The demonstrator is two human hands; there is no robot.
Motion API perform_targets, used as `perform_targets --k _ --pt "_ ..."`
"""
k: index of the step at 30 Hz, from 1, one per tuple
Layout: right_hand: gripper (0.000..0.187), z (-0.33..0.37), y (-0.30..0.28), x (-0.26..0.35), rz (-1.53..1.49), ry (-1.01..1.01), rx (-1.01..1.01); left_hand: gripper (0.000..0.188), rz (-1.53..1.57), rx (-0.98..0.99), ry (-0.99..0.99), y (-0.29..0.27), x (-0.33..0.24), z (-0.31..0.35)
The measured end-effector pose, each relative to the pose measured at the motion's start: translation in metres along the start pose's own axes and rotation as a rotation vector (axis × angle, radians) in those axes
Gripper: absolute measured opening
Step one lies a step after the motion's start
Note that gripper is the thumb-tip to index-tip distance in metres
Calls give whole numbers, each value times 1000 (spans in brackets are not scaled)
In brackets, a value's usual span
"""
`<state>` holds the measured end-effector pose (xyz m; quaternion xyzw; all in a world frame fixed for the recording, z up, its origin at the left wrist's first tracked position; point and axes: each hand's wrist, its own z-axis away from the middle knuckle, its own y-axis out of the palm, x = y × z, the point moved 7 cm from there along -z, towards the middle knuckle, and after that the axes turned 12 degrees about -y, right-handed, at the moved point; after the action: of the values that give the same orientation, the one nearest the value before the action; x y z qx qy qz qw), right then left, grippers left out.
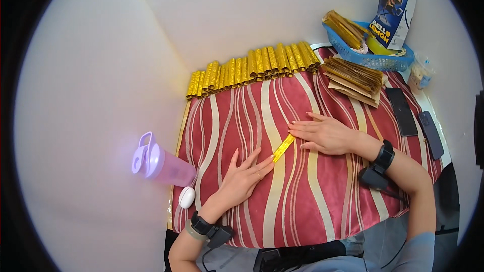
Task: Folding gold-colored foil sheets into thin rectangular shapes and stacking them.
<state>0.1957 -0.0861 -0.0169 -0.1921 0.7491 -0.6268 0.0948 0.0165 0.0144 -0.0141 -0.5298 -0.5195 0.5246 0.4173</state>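
A narrow piece of shiny gold paper, rolled or folded, lies slantwise on the striped cloth between my hands. Stretched fingers of my left hand rest flat at its near end, the fingertips touching it. At the far end my right hand lies palm down, fingers extended and fingertips over the paper. Neither hand is closed round anything. Along the back edge, many gold paper rolls are stacked side by side. To their right sits a pile of flat gold and brown paper sheets.
A red cloth with wavy cream stripes covers the table. On the left are a purple shaker bottle and a white oval case. A blue basket, a plastic cup and two phones, one black, one dark blue, stand or lie right.
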Motion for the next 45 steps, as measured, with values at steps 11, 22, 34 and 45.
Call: perform_targets --k 11,22,34,45 --pt "65 -22 11 36 -22 -55 19 48 71 23 5 4 2 1" --pt "69 -5 3 16 78 26 -18 46 161 65 -2 8 9 3" --pt "74 0 4 4 -85 78 -44 50 67 95 -34 5 5 12" --pt "75 4 13 3 -35 99 28 25 95 406 -180 -32 2 -57"
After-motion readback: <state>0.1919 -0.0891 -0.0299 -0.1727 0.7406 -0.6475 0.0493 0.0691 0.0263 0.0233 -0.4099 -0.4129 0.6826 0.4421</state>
